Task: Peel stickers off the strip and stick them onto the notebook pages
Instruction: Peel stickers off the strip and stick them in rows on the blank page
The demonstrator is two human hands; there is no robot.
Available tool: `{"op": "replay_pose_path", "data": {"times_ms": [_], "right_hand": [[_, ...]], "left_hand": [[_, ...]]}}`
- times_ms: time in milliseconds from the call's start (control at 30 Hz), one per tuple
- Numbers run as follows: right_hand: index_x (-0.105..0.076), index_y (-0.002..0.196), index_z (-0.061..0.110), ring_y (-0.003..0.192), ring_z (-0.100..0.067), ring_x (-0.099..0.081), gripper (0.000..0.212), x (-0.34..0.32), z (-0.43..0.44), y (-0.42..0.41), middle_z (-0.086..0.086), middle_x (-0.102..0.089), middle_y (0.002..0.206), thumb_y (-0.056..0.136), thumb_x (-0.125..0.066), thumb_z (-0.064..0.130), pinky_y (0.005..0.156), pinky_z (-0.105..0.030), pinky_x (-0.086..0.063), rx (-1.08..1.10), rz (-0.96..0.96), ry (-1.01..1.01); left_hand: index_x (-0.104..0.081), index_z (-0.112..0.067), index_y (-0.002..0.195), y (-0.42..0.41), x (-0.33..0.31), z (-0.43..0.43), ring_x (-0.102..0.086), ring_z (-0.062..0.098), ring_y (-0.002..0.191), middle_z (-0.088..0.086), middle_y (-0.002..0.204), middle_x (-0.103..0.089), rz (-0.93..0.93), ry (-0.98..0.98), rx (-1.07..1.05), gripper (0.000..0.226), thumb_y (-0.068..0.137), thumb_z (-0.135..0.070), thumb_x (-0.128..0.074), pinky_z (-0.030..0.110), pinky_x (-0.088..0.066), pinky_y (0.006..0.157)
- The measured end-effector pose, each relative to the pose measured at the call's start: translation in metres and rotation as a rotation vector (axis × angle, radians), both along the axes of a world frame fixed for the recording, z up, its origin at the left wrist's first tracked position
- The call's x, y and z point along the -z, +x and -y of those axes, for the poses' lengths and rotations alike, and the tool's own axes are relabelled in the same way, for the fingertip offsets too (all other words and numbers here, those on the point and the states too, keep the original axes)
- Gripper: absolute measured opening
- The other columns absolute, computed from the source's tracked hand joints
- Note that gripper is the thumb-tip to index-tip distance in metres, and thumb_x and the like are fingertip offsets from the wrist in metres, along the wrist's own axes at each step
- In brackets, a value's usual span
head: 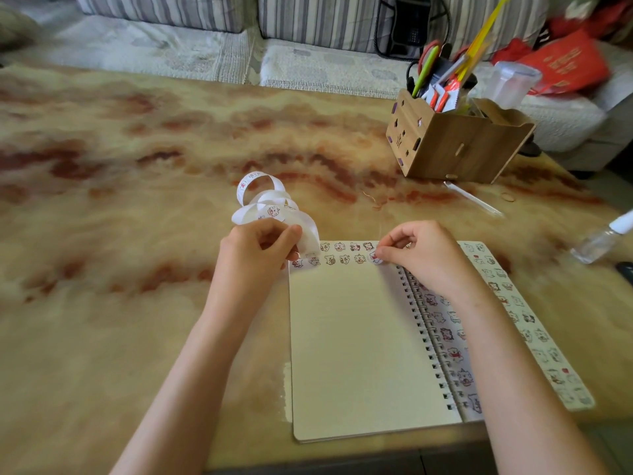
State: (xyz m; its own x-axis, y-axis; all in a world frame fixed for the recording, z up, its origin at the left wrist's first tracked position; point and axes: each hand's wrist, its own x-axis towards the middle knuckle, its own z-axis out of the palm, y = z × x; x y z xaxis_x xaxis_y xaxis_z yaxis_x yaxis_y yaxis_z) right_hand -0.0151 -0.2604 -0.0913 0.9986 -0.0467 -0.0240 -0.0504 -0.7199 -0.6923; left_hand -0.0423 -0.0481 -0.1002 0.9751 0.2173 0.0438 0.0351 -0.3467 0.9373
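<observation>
An open spiral notebook [356, 344] lies on the table in front of me. Its left page is blank cream with two rows of small cartoon stickers along the top edge; the right page is largely covered with stickers. My left hand [257, 250] grips the curled white sticker strip [263, 204] at the page's top left corner. My right hand [421, 255] pinches a small round sticker [375, 258] at the right end of the second row, touching the page near the spiral binding.
A wooden desk organizer [455, 142] with pens and scissors stands at the back right. A clear small bottle [603, 238] lies at the right edge, and a thin clear stick [472, 198] lies near the organizer. A striped sofa [205, 36] runs behind the marbled table [137, 200].
</observation>
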Motion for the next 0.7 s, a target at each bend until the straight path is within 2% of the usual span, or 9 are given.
{"op": "replay_pose_path", "data": {"times_ms": [133, 267, 467, 600, 700], "right_hand": [[-0.071, 0.072, 0.023, 0.079, -0.013, -0.064, 0.008, -0.0006, -0.0017, -0.0009, 0.004, -0.07, 0.077, 0.077, -0.076, 0.023, 0.078, -0.032, -0.048, 0.001, 0.003, -0.027], [-0.07, 0.071, 0.024, 0.077, -0.013, -0.064, 0.009, -0.0002, -0.0038, -0.0013, 0.007, -0.069, 0.072, 0.077, -0.076, 0.022, 0.077, -0.034, -0.049, 0.01, 0.019, -0.046], [-0.071, 0.074, 0.023, 0.076, -0.012, -0.063, 0.006, 0.0002, -0.0047, -0.0022, 0.007, -0.068, 0.074, 0.078, -0.076, 0.023, 0.075, -0.035, -0.05, 0.01, 0.036, -0.078], [-0.07, 0.076, 0.023, 0.075, -0.009, -0.062, 0.007, 0.0018, -0.0053, -0.0022, 0.009, -0.066, 0.075, 0.078, -0.076, 0.024, 0.066, -0.028, -0.047, 0.008, 0.051, -0.114], [-0.069, 0.078, 0.024, 0.073, -0.006, -0.06, 0.007, 0.0027, -0.0058, -0.0028, 0.01, -0.065, 0.076, 0.079, -0.076, 0.026, 0.057, -0.023, -0.037, 0.006, 0.067, -0.151]], "left_hand": [[-0.069, -0.015, 0.069, 0.001, -0.0002, -0.0002, -0.054, 0.004, 0.055, -0.007, 0.061, -0.068, 0.002, 0.009, 0.0, 0.025, 0.09, -0.027, -0.06, 0.007, -0.038, 0.052], [-0.07, -0.014, 0.07, 0.001, 0.0002, -0.0006, -0.053, 0.004, 0.054, -0.007, 0.062, -0.068, 0.005, 0.009, 0.0, 0.025, 0.09, -0.027, -0.06, 0.007, -0.038, 0.052], [-0.07, -0.015, 0.069, 0.0007, 0.0, -0.0006, -0.053, 0.005, 0.055, -0.006, 0.063, -0.068, 0.005, 0.008, 0.0, 0.025, 0.09, -0.027, -0.06, 0.008, -0.038, 0.052], [-0.069, -0.014, 0.07, -0.0002, -0.0005, -0.0006, -0.054, 0.006, 0.056, -0.004, 0.064, -0.069, 0.005, 0.009, -0.003, 0.025, 0.09, -0.027, -0.06, 0.008, -0.038, 0.051], [-0.069, -0.015, 0.069, -0.0003, -0.0004, -0.0007, -0.055, 0.006, 0.057, -0.005, 0.063, -0.069, 0.005, 0.007, 0.002, 0.025, 0.09, -0.027, -0.06, 0.008, -0.038, 0.052]]}}
